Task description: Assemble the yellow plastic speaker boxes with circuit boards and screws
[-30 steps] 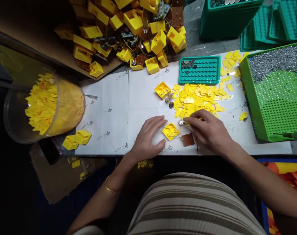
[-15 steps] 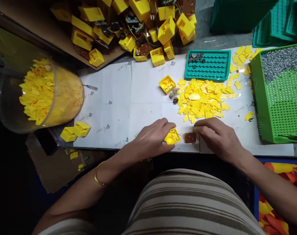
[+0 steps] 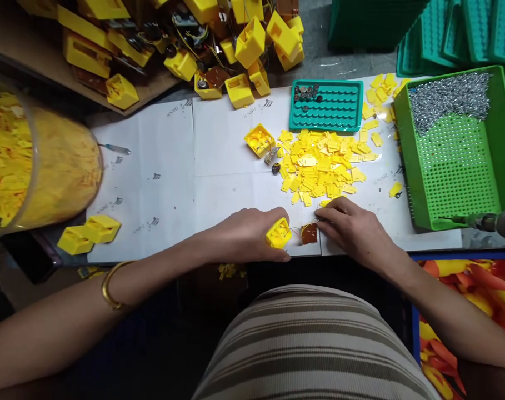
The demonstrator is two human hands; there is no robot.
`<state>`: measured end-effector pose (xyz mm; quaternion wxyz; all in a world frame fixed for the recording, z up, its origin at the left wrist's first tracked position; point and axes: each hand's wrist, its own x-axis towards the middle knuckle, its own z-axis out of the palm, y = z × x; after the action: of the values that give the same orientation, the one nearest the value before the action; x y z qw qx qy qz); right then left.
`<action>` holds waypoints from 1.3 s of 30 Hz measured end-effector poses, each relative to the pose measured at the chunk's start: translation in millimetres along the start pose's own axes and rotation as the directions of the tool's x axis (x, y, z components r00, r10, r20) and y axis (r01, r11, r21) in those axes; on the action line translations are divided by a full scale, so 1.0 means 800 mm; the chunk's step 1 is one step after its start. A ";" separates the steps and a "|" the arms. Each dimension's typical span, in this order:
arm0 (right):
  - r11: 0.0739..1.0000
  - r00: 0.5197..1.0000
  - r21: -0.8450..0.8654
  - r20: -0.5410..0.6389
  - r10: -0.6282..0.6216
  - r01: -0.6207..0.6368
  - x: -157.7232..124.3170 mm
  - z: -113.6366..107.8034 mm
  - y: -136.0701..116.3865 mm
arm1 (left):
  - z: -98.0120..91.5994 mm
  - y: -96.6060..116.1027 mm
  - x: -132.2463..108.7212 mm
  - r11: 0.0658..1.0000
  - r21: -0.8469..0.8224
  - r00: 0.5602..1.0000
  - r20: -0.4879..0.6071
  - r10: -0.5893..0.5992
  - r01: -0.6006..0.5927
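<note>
My left hand (image 3: 256, 233) is closed around a small yellow plastic housing (image 3: 279, 233), its hollow side facing up and tilted. Thin wires run from the housing to a brown circuit board (image 3: 309, 233) just to its right, near the table's front edge. My right hand (image 3: 348, 225) is beside the board, thumb and fingers pinched together at its upper right edge. Whatever sits between those fingertips is too small and hidden to make out. Beyond the hands lie a second open yellow housing (image 3: 259, 140), a small metal part (image 3: 271, 155) and a round black part (image 3: 276, 168).
A pile of flat yellow pieces (image 3: 319, 166) lies behind my right hand. Further back is a teal tray (image 3: 327, 123) with dark round parts. A green basket (image 3: 414, 183) of screws, with a screwdriver (image 3: 477, 221) across it, stands right. A clear tub (image 3: 64, 161) stands left.
The camera view has shifted, so most things sit further left. The yellow housing has tilted in my left hand, and the circuit board has turned beside my right fingertips.
</note>
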<state>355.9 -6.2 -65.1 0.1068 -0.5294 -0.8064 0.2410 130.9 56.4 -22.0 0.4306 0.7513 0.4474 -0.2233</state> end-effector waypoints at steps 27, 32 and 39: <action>0.926 0.997 0.373 -0.031 0.065 -0.049 0.014 -0.023 -0.041 | 0.071 0.032 0.003 -0.053 -0.985 0.977 -0.157 -0.146 -0.167; 0.969 0.993 0.227 0.082 0.080 -0.096 0.017 -0.028 -0.041 | 0.073 0.034 0.002 0.102 -0.974 0.962 -0.218 -0.165 -0.203; 0.937 0.997 0.344 0.069 0.042 -0.063 0.020 -0.022 -0.034 | 0.072 0.030 0.001 0.101 -0.968 0.967 -0.238 -0.085 -0.230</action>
<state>335.0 4.3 -37.3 0.1671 -0.5161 -0.7399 0.3977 154.9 2.3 -42.5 0.7762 0.3107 0.4907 0.2453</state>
